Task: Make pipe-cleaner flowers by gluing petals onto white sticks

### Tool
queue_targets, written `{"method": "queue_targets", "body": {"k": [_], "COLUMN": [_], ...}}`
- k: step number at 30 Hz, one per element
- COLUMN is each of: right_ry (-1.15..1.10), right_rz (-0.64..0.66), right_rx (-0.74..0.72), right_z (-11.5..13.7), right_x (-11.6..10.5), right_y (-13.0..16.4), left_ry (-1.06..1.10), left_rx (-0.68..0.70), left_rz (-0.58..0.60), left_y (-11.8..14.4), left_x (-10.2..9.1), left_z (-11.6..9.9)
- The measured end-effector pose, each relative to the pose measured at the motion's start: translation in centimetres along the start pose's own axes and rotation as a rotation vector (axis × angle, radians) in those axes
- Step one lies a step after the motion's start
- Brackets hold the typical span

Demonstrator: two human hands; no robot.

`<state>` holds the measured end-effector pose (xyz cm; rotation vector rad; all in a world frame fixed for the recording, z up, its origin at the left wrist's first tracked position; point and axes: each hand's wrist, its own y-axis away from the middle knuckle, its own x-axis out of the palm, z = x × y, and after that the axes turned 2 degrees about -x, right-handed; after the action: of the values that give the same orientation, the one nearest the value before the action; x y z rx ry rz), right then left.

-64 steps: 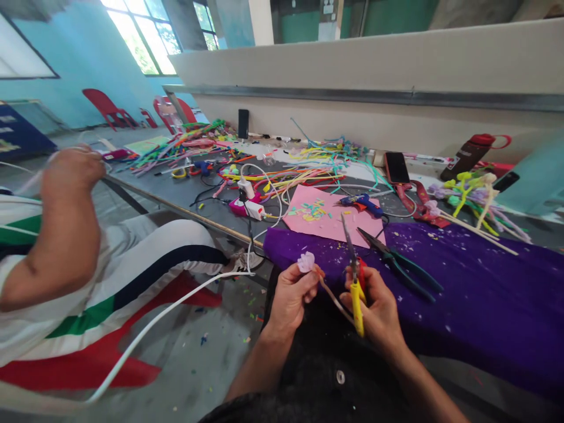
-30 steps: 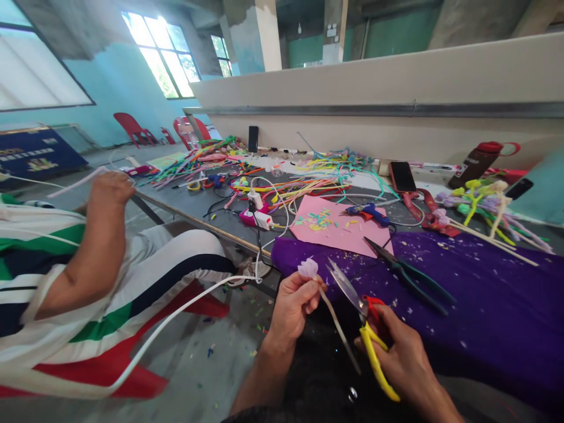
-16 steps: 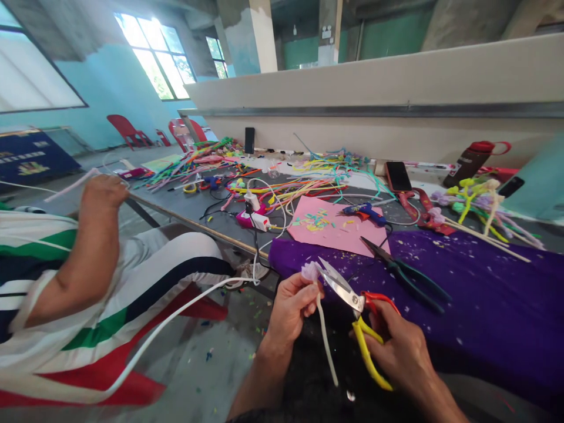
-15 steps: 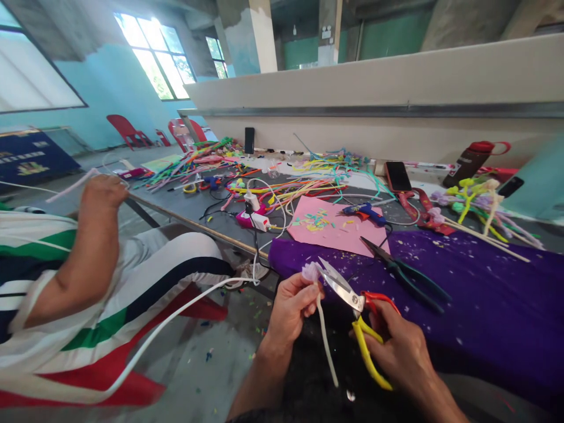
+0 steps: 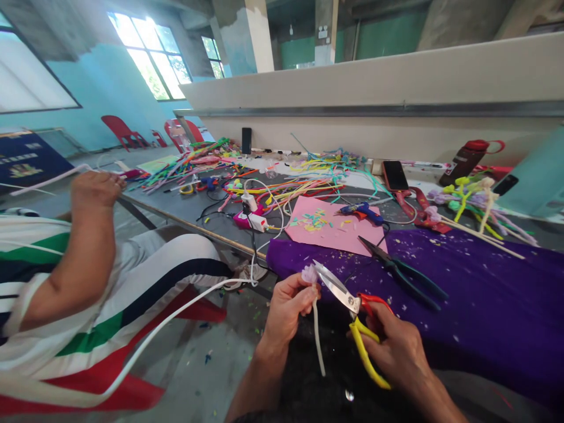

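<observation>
Between the thumb and fingers of my left hand (image 5: pixel 286 308) is a pipe-cleaner flower (image 5: pixel 309 274), with a pale lilac fuzzy head on top. Its whitish stem (image 5: pixel 319 341) hangs down below the fingers. My right hand (image 5: pixel 394 341) is closed around the red and yellow handles of a pair of scissors (image 5: pixel 339 289). The blade tips lie right beside the lilac head; whether they touch it I cannot tell. Beyond the scissors, dark pliers (image 5: pixel 403 273) rest on a purple cloth (image 5: pixel 480 299) dotted with small scraps.
Pink paper (image 5: pixel 308 205) bears coloured clippings and a blue glue gun (image 5: pixel 361 211). Left of it sits a power strip (image 5: pixel 251 222) with cords. Pipe cleaners (image 5: pixel 198 158), a phone (image 5: pixel 395 175) and a dark bottle (image 5: pixel 469 158) stand farther back. At left, another person's arm (image 5: pixel 83 247) holds a pale strand.
The scissor blades are closer together than before. The flower's stem has swung slightly left. The view has shifted a little, and the other person's strand has moved.
</observation>
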<state>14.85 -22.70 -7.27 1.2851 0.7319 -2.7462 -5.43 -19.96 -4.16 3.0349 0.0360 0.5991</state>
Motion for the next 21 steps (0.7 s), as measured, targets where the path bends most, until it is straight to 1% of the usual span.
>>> {"method": "queue_targets", "body": {"k": [12,16,21], "right_ry": [-0.008,-0.009,-0.054], "right_rz": [0.022,0.006,0.021], "right_rx": [0.005,0.002,0.030], "right_z": [-0.32,-0.43,-0.35], "right_x": [0.14,0.26,0.46], "right_y": [0.15,0.21,0.27], "left_ry": [-0.012,-0.021,-0.023], "left_rx": [-0.002,0.000,-0.006], "left_rz": [-0.020,-0.029,-0.054], "left_y": [-0.03,-0.02,-0.08], "left_x": [-0.13,-0.08,0.01], "left_z": [0.06,-0.01,-0.06]}}
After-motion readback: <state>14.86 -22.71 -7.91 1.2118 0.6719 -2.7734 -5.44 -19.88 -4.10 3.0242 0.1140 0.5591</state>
